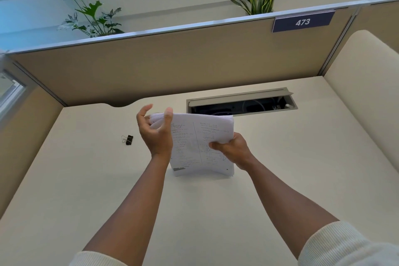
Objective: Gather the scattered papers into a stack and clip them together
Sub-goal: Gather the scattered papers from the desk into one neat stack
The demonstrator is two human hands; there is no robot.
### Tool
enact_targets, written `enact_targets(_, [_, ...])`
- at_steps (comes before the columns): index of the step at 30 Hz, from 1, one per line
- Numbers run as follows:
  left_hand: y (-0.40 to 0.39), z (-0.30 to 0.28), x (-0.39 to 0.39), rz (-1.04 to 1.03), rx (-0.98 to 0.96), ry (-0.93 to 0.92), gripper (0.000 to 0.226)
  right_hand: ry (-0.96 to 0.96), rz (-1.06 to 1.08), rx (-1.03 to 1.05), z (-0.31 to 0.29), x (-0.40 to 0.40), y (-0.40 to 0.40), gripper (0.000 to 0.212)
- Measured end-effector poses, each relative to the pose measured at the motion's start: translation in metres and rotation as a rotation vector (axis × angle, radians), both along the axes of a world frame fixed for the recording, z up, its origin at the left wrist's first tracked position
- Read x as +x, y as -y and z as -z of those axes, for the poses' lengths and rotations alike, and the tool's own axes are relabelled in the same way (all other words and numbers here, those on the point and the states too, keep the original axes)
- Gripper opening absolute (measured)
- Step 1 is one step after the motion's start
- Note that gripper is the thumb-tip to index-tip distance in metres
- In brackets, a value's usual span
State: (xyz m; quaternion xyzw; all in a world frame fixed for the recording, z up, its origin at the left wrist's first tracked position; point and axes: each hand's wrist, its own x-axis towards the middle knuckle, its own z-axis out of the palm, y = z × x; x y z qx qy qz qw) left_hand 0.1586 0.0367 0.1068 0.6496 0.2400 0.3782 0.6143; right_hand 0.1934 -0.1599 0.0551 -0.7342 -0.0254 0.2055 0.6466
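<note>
While both hands work above the surface (86, 179): one stack of papers (205, 147), standing on its lower edge, pinched at its right side by the right hand (232, 149); left hand (156, 131) loosely curled at the stack's upper left corner, fingers spread; one black binder clip (127, 139) lying apart, left.

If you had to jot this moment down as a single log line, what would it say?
papers: stacked, upright on desk | right hand: gripping stack | left hand: open at stack's left edge | binder clip: unused on desk

White paper stack (203, 142); matt smooth desk (86, 190); black metal binder clip (127, 139).
</note>
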Motion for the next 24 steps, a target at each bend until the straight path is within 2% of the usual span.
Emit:
enact_targets(4, [0.016, -0.008, -0.005, -0.091, -0.068, -0.066, 0.083, 0.002, 0.003, -0.006, 0.001, -0.008, 0.001, 0.028])
enact_targets(10, [0.032, -0.011, -0.014, -0.077, -0.092, -0.083, 0.11, 0.012, 0.013, -0.021, -0.002, -0.017, 0.005, 0.024])
enact_targets(13, [0.032, -0.012, -0.019, -0.062, -0.095, -0.089, 0.11, 0.029, 0.036, -0.024, -0.008, -0.018, 0.006, 0.025])
enact_targets(20, [0.023, -0.007, -0.023, 0.063, -0.081, -0.154, 0.093, 0.054, 0.053, 0.072, -0.026, -0.019, 0.002, 0.027])
enact_targets(24, [0.009, -0.001, -0.033, 0.214, -0.058, -0.146, 0.084, 0.062, 0.048, 0.044, -0.027, -0.019, 0.004, 0.025])
